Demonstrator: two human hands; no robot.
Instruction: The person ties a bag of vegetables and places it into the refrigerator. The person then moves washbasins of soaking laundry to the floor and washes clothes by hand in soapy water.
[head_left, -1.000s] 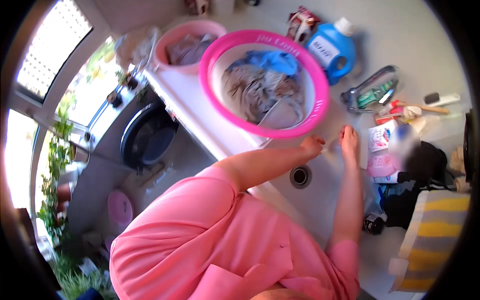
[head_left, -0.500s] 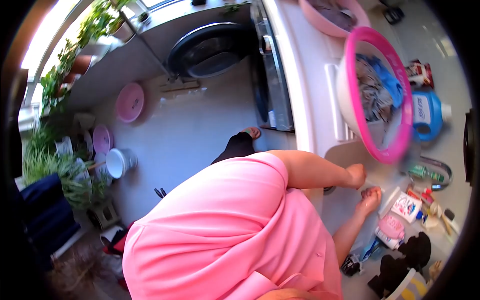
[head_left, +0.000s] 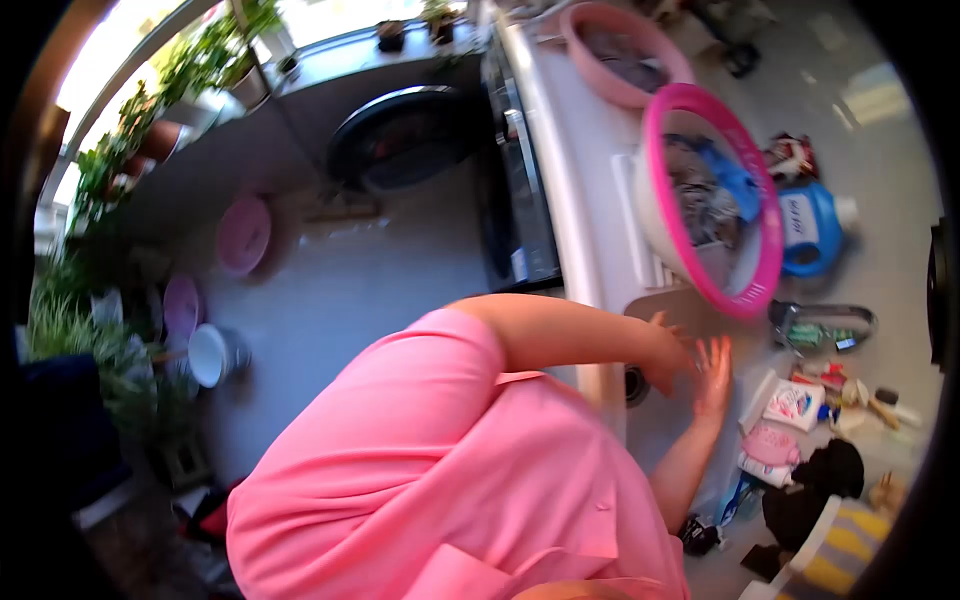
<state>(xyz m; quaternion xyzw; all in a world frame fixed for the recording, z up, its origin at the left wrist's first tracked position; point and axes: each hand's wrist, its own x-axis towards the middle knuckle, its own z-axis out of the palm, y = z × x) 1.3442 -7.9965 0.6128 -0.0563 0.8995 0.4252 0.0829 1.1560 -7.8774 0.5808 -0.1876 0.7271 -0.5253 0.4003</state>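
Over the sink basin (head_left: 660, 420), my left hand (head_left: 672, 358) holds nothing and its fingers are apart, slightly blurred by motion. My right hand (head_left: 712, 378) is beside it, wet-looking, with fingers stretched out. The two hands are close together and overlap a little in this view. Just beyond them, a white tub with a bright pink rim (head_left: 655, 170) leans tilted, holding grey and blue cloth (head_left: 705, 195). The faucet (head_left: 850, 312) curves over the far side of the basin, near a green bottle (head_left: 815, 337).
A blue detergent jug (head_left: 815, 230), a white-and-pink packet (head_left: 795, 404) and a pink bottle (head_left: 770, 445) stand along the counter. Dark cloth (head_left: 835, 468) lies nearby. A pink basin (head_left: 580, 50) holds more laundry. Behind are a washing machine with open door (head_left: 395, 135) and a white bucket (head_left: 210, 355).
Both hands were closed over the sink; now their fingers are spread. The left hand has drawn back and lower in the view. The whole view has shifted, moving the counter leftward.
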